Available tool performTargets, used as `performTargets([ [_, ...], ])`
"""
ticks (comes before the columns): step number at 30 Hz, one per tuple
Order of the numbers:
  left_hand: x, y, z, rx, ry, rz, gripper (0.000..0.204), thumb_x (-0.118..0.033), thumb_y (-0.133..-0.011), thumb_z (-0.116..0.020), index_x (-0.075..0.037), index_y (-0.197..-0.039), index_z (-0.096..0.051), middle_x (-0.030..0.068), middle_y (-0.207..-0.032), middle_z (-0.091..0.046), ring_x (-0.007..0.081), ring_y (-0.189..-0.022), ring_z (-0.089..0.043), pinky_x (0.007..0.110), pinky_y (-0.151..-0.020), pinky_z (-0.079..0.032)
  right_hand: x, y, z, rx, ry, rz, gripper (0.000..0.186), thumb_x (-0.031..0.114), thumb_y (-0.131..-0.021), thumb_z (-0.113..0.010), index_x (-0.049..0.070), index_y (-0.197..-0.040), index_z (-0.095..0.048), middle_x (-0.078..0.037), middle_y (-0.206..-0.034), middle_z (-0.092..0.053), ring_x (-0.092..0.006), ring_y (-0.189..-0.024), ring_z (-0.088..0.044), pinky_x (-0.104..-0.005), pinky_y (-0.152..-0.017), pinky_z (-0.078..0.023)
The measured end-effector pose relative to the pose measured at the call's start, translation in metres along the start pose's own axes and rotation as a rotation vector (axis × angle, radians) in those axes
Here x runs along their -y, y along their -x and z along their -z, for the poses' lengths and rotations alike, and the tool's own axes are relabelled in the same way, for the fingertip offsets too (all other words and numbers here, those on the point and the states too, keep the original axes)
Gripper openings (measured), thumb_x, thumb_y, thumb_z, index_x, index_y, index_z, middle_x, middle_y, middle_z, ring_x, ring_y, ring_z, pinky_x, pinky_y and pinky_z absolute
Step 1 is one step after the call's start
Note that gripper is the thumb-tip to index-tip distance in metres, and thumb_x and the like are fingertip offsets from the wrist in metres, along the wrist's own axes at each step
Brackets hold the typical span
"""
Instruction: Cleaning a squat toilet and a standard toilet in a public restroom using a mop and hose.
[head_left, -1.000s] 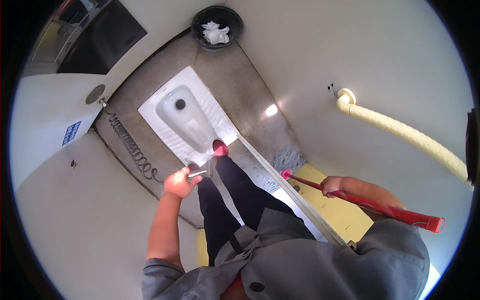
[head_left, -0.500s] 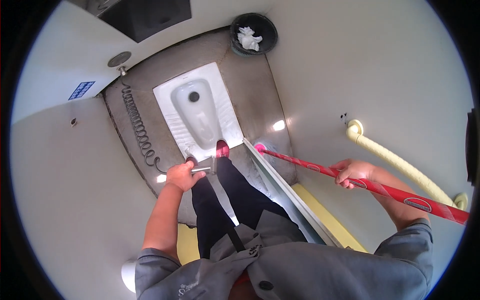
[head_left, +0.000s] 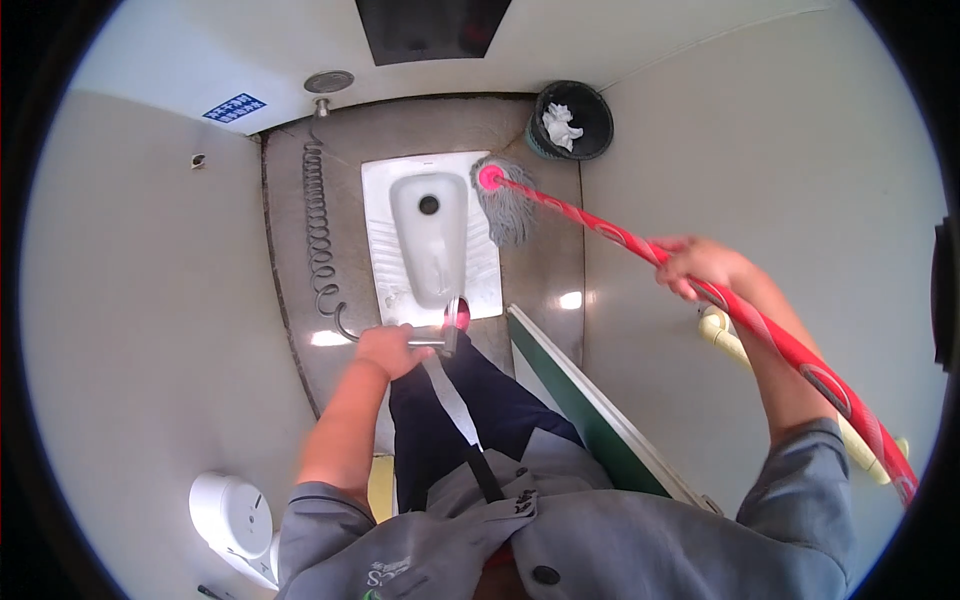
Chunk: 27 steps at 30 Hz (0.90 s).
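My left hand (head_left: 388,352) is closed around the handle of a metal hand sprayer (head_left: 449,342), whose nozzle is over my shoes. A pale streak, perhaps water, shows below it. From its rear runs a grey coiled hose (head_left: 318,220) up to a wall fitting. My right hand (head_left: 702,266) grips the red pole (head_left: 612,231) of a mop. At the far end, its grey string head (head_left: 512,214) with a pink hub lies on the floor, against the right edge of the white squat toilet (head_left: 482,265).
A dark waste bin (head_left: 590,140) with crumpled white paper stands in the far right corner. To my right are a green door (head_left: 590,410) and a yellow grab bar (head_left: 720,335). A white paper dispenser (head_left: 228,512) hangs on the left wall.
The mop head has come out from behind the door edge and gone forward to the toilet's right side. My right hand has moved forward with the pole. The left still holds the sprayer.
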<state>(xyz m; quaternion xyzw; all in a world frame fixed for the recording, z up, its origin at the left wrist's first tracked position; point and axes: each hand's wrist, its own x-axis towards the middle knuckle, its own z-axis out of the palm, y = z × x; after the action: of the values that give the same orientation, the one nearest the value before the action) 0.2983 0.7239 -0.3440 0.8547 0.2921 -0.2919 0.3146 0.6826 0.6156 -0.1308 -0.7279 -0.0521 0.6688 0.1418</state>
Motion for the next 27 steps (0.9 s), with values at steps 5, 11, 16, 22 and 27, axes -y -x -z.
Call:
performTargets([
  [5, -0.002, 0.01, 0.002, 0.023, 0.055, -0.026, 0.052, -0.056, -0.07, -0.053, -0.006, -0.083, -0.058, 0.0143, -0.077, -0.061, 0.0311, -0.077, -0.059, 0.04, -0.07, -0.045, 0.032, -0.036, -0.052, -0.076, 0.124, -0.054, 0.035, -0.002, -0.068, -0.052, 0.001, -0.103, -0.049, -0.005, -0.056, -0.051, -0.0092, -0.042, -0.048, -0.0254, -0.039, -0.041],
  [11, 0.006, 0.043, 0.004, 0.099, 0.005, 0.024, 0.051, -0.055, -0.072, -0.053, -0.009, -0.091, -0.06, 0.0105, -0.088, -0.062, 0.0262, -0.087, -0.057, 0.036, -0.076, -0.044, -0.006, -0.077, -0.106, 0.013, -0.307, -0.07, 0.023, -0.005, -0.073, -0.051, 0.004, -0.093, -0.045, -0.009, -0.068, -0.057, -0.0107, -0.046, -0.052, -0.0219, -0.041, -0.046],
  [16, 0.004, 0.074, -0.007, 0.053, -0.052, -0.023, 0.055, -0.059, -0.071, -0.051, -0.008, -0.089, -0.06, 0.0116, -0.085, -0.062, 0.0281, -0.083, -0.059, 0.038, -0.073, -0.045, -0.072, -0.071, -0.125, 0.068, -0.643, 0.039, 0.044, -0.007, -0.073, -0.047, 0.009, -0.113, -0.04, -0.011, -0.083, -0.058, -0.0099, -0.052, -0.055, -0.0217, -0.044, -0.051],
  [22, 0.011, 0.1, -0.02, 0.109, -0.133, -0.029, 0.056, -0.059, -0.071, -0.051, -0.008, -0.092, -0.06, 0.0114, -0.088, -0.062, 0.0271, -0.087, -0.058, 0.037, -0.076, -0.044, -0.145, -0.05, -0.165, 0.025, -0.762, 0.117, 0.054, -0.008, -0.071, -0.047, 0.008, -0.122, -0.036, -0.011, -0.084, -0.057, -0.0138, -0.058, -0.058, -0.0227, -0.047, -0.052],
  [27, 0.01, 0.102, -0.031, 0.112, -0.168, -0.036, 0.056, -0.059, -0.071, -0.05, -0.009, -0.094, -0.059, 0.011, -0.089, -0.062, 0.0274, -0.088, -0.058, 0.037, -0.075, -0.044, -0.187, -0.037, -0.193, -0.079, -0.583, 0.138, 0.067, -0.011, -0.068, -0.049, 0.002, -0.13, -0.026, -0.013, -0.081, -0.056, -0.0188, -0.061, -0.058, -0.0256, -0.048, -0.051],
])
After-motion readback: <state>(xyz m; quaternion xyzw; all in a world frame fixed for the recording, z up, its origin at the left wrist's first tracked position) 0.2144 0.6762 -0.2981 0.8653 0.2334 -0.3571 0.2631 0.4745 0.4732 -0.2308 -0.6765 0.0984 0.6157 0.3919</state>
